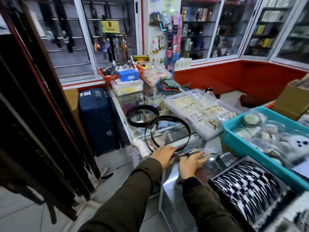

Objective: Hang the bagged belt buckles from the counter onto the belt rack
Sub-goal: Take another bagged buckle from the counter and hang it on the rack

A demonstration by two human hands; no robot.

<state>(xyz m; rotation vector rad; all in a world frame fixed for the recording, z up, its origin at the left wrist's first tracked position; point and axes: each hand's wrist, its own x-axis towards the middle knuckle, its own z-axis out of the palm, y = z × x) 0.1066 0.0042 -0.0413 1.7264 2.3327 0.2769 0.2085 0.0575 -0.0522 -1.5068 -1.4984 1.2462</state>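
Note:
Both my hands rest on the near corner of the glass counter (168,131). My left hand (163,155) lies on the near end of a coiled dark belt (167,129). My right hand (190,162) presses flat on a clear bag (194,152) holding something dark, probably a bagged belt buckle; its contents are blurred. Whether either hand grips anything is unclear. A second coiled black belt (142,115) lies farther back on the counter. The belt rack (33,131), with several dark belts hanging, fills the left side.
A clear box of gold buckles (199,111) and a teal bin of bagged items (267,139) sit to the right. A tray of black-and-white items (247,185) is at the near right. A blue suitcase (98,119) stands on the floor between rack and counter.

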